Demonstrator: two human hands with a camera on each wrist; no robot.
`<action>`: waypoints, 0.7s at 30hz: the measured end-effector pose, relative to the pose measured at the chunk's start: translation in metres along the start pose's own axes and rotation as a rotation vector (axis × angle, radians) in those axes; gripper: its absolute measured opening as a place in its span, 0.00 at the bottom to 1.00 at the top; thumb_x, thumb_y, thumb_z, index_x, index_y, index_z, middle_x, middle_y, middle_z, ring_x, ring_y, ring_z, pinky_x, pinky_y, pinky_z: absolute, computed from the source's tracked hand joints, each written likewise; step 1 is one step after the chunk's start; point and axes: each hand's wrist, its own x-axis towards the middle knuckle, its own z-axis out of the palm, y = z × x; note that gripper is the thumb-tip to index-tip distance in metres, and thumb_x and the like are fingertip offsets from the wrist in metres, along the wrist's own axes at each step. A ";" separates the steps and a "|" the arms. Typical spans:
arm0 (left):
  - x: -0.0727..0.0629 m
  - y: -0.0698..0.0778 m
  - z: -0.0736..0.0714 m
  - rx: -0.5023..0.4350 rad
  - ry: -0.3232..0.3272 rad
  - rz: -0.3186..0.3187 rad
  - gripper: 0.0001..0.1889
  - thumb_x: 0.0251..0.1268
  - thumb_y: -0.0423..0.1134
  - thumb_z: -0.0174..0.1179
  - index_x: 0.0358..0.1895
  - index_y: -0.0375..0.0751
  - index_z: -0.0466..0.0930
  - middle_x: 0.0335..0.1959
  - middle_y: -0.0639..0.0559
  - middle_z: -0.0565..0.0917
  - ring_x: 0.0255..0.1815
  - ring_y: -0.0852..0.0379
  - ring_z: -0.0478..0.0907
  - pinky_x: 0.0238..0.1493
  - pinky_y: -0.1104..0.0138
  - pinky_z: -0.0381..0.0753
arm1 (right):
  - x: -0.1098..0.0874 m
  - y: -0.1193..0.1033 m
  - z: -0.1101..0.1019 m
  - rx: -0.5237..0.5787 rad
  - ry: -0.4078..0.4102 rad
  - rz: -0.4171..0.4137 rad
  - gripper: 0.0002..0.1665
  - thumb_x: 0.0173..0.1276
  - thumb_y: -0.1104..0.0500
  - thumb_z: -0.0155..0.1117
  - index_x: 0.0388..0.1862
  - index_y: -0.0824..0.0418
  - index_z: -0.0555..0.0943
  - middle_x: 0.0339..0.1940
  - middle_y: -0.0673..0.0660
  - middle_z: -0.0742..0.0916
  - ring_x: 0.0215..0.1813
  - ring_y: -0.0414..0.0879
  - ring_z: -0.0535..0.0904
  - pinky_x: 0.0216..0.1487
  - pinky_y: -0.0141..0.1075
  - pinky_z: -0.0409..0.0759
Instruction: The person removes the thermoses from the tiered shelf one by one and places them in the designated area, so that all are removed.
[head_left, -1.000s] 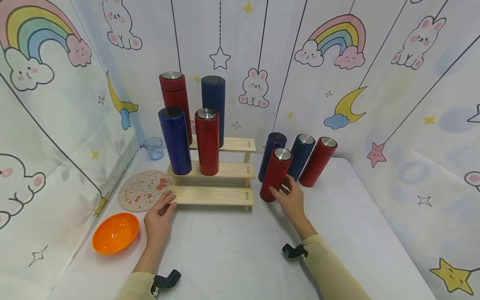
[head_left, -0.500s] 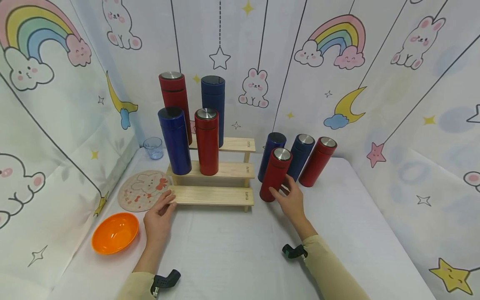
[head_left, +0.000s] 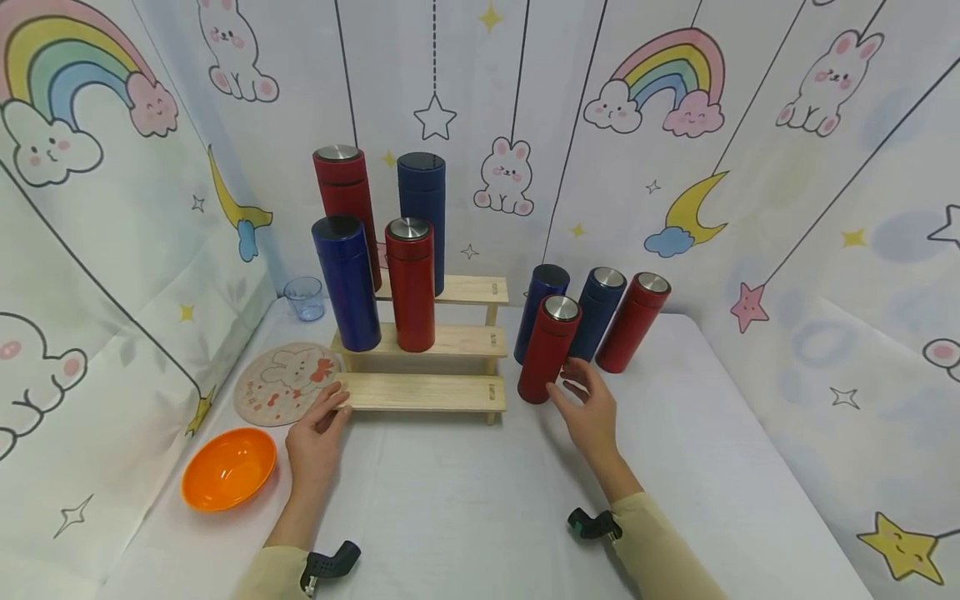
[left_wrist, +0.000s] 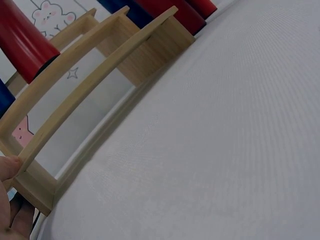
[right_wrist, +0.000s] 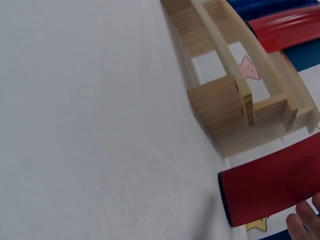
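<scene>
"Where's the right hand (head_left: 591, 415)?"
"Right of the frame's centre, its fingers parted just beside the frontmost red, silver-lidded cylindrical bottle (head_left: 547, 358), upright on the white-covered bench (head_left: 450, 508)."
"Touching it?"
"I can't tell."
"And the left hand (head_left: 315, 446)?"
"Left of centre, its fingers pinching the pale wooden three-tier shelf (head_left: 420, 392) at its lowest tier's left end."

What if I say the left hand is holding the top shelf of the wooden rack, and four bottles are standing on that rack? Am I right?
Not quite: the left hand is holding the lowest shelf instead, as the head view shows. The rest is right: four bottles are standing on the wooden rack.
</scene>
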 end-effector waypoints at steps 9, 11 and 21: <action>0.002 -0.002 0.000 0.007 0.002 -0.010 0.15 0.77 0.33 0.70 0.62 0.41 0.91 0.70 0.56 0.84 0.75 0.55 0.76 0.62 0.81 0.76 | -0.018 -0.017 -0.003 0.062 -0.028 -0.026 0.26 0.68 0.72 0.78 0.63 0.74 0.81 0.56 0.69 0.88 0.59 0.65 0.85 0.62 0.58 0.85; 0.002 -0.001 0.000 0.007 0.000 -0.012 0.15 0.77 0.33 0.70 0.62 0.41 0.90 0.70 0.56 0.84 0.75 0.55 0.76 0.61 0.81 0.76 | -0.020 -0.026 -0.001 0.070 -0.040 -0.039 0.26 0.68 0.74 0.76 0.63 0.76 0.80 0.57 0.73 0.87 0.60 0.68 0.84 0.62 0.64 0.82; 0.001 -0.001 0.000 -0.003 0.002 0.002 0.15 0.76 0.32 0.70 0.61 0.40 0.91 0.69 0.55 0.84 0.73 0.53 0.78 0.61 0.81 0.76 | -0.018 -0.041 0.010 0.062 -0.104 -0.118 0.27 0.70 0.70 0.78 0.66 0.66 0.82 0.59 0.61 0.89 0.62 0.58 0.86 0.67 0.50 0.83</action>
